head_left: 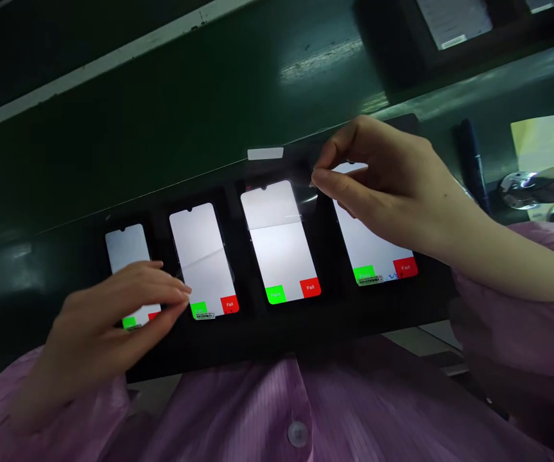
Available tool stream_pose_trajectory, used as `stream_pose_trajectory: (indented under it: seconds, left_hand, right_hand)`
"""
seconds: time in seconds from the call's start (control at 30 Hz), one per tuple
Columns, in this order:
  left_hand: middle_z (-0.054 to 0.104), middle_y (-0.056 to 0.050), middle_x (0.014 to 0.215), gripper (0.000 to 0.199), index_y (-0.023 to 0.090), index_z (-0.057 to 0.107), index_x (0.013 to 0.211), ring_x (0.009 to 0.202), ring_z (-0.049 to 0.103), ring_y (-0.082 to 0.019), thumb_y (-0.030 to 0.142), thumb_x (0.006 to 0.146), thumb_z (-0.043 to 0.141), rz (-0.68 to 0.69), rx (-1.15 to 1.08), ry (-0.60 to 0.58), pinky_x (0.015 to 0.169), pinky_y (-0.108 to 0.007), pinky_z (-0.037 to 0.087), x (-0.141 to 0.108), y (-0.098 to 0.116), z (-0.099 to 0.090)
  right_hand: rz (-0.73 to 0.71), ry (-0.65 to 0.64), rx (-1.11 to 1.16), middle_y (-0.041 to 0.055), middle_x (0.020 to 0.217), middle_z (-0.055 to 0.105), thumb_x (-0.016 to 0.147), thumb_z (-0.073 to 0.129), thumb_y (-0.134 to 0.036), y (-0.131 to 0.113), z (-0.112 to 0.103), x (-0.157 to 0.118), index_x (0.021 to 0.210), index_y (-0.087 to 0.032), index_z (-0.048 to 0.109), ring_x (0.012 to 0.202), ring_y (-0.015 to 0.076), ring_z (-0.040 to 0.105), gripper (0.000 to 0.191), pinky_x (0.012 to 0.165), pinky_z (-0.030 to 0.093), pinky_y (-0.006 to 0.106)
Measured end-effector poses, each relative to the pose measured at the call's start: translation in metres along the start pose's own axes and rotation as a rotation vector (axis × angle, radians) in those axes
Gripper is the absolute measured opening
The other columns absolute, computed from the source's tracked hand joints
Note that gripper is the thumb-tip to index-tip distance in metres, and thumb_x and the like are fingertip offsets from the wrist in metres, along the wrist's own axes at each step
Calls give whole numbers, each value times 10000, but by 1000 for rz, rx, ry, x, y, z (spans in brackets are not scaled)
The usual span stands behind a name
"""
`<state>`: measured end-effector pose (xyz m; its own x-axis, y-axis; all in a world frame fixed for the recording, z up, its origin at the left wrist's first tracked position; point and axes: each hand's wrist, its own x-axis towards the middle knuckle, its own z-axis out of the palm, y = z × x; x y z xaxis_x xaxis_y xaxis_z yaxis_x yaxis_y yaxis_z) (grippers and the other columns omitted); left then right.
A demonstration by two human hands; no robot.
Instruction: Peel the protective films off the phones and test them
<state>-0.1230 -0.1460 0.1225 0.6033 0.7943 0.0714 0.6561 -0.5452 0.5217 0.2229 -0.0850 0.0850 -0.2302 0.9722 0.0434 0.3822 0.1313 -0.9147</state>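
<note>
Several phones with lit white screens and green Pass and red Fail boxes lie in a row on a black mat. My left hand (117,314) is over the leftmost phone (126,247), thumb and fingertips pinched near the lower left corner of the second phone (202,250). The third phone (280,240) lies uncovered between my hands. Above the rightmost phone (377,247) is my right hand (387,179), its thumb and index finger pinched at the upper left of that phone. Whatever either pinch holds is too small to make out.
A white label (265,153) sits above the third phone. At the right are a dark pen (474,163), a yellow paper (546,138) and a shiny metal object (541,186). Another device (454,22) lies at the top right on the green surface.
</note>
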Motion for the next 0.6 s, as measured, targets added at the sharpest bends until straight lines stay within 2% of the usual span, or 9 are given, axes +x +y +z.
stream_pose_trajectory:
  seconds: [0.1,0.23,0.4,0.6]
  left_hand:
    - [824,86,1009,169,284,729,1103,935,805,-143,165,1022,638,61,-31,-61,1056,-343,653,-21,8,4]
    - [814,68,1111,248,290,723,1230,1101,775,-143,177,1045,603,40,55,-123,1178,-317,563,-57,7,9]
    - [796,46,1202,312,316,705,1325,1206,735,-177,241,1053,569,33,128,-228,1183,-333,551,-90,-1,11]
    - [788,74,1260,345,340,694,1364,1223,719,-141,271,1056,556,103,111,-258,1236,-262,467,-96,-2,13]
  right_hand:
    - [19,-16,-22,22,951,651,985,658,-252,-2,3,-7,918,-250,564,776,122,588,115,578,458,283]
    - [20,-57,-75,-4,940,638,989,621,-264,-5,8,-16,950,-245,543,523,63,433,89,471,359,305]
    - [11,-119,-101,-26,945,664,987,609,-242,-9,13,-25,947,-247,537,517,60,498,83,493,409,285]
    - [3,-101,-149,-32,888,685,993,610,-227,-10,14,-26,953,-255,534,502,69,527,91,476,426,274]
